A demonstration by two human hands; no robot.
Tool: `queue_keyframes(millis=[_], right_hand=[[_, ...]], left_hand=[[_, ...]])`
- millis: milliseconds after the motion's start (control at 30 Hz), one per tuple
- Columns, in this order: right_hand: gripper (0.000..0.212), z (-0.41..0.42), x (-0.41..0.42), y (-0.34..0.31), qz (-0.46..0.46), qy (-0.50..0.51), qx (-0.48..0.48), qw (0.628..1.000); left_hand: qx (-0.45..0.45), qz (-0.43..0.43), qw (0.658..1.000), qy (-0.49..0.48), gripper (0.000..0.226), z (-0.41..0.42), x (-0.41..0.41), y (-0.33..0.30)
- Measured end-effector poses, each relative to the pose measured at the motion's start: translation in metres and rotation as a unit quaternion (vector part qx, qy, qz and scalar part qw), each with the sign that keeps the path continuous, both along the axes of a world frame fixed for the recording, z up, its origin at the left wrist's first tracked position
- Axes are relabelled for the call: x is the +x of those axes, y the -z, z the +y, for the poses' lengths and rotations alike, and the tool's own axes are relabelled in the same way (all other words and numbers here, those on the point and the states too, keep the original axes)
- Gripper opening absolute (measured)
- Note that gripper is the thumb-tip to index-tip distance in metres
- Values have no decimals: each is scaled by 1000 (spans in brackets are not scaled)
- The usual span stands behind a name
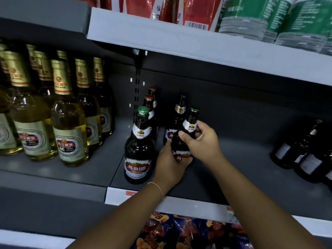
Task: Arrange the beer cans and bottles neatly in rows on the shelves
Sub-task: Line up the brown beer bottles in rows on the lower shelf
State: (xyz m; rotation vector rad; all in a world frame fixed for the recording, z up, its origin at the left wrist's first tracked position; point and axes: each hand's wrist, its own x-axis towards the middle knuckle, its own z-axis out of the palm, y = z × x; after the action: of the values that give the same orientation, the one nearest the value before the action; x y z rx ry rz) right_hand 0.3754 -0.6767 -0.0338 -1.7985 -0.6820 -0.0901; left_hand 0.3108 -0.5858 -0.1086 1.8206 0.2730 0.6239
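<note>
The right hand's fingers [198,131] are curling round the neck and shoulder of a dark green-capped bottle [186,133] at frame centre, thumb pressing on its near side. The left hand [169,164] is cupping the same bottle low down, fingers wrapping its label from beneath. The bottle is tilting with its cap leaning to the upper right, just above the grey shelf [233,169]; whether its base is touching the shelf is hidden by the left hand. Both forearms are reaching up from the bottom edge, a thin bracelet [158,187] circling the left wrist.

Four more dark bottles are standing left of and behind it, the nearest [138,150] green-capped. Pale gold bottles [70,133] are filling the left edge, cut off. Dark bottles [303,153] at the right edge are blurred, count unclear.
</note>
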Motion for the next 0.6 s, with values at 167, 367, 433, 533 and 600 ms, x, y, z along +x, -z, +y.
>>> queue_keyframes(millis=[167,367,433,533,600], right_hand=[[17,10,4,3,-20,14,-2,1000],[16,22,5,4,-39,30,-16,999],[16,25,5,4,-38,34,-18,999],[17,28,5,5,-43,35,-19,998],[18,29,5,5,-46,38,-20,998]], left_hand=[[48,28,998,-31,48,0,-12,9],[82,76,993,-28,49,2,-21,17],[86,82,993,-24,48,5,-20,17],[87,81,993,-15,49,10,-20,17],[80,83,993,-10,51,11,-19,17]])
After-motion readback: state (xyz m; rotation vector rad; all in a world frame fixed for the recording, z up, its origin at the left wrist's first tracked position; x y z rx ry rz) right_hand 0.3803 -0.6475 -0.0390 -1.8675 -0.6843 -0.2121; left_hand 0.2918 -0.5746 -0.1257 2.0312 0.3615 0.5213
